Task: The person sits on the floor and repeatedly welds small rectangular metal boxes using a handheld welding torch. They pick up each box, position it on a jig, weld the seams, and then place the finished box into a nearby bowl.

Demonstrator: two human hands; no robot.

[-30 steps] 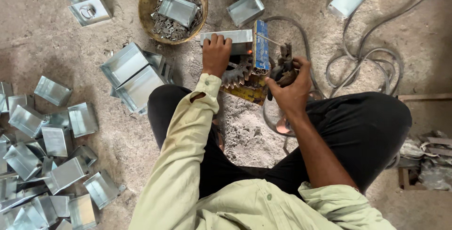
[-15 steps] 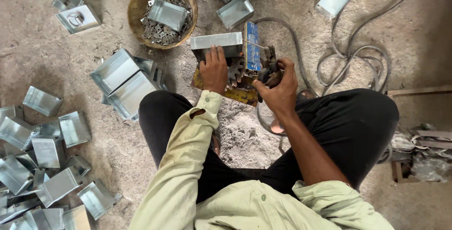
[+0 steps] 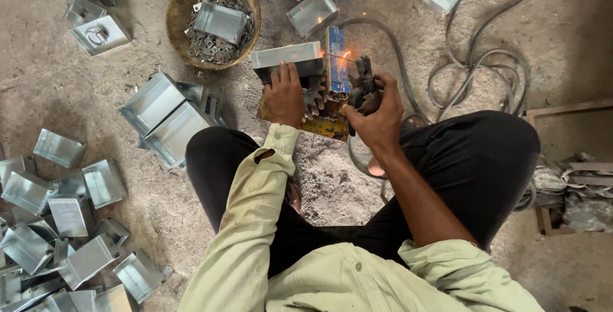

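Observation:
I sit cross-legged on a dusty floor. My left hand (image 3: 284,95) presses down on a shiny sheet-metal box (image 3: 286,56) that rests on a yellowish block (image 3: 322,125). My right hand (image 3: 377,111) grips a dark welding electrode holder (image 3: 364,82), its tip touching the box's edge beside a blue plate (image 3: 336,63). Orange sparks (image 3: 345,54) glow at the contact point. A small metal clip piece lies between my hands.
A round bowl (image 3: 175,5) ahead holds small metal clips and one box. Several finished metal boxes (image 3: 64,222) are heaped at the left, two larger ones (image 3: 159,111) by my left knee. Grey cables (image 3: 485,63) coil at the right. Scrap (image 3: 575,190) lies far right.
The electrode holder has come down onto the box edge and sparks now show. My left hand stays on the box; the view has shifted slightly.

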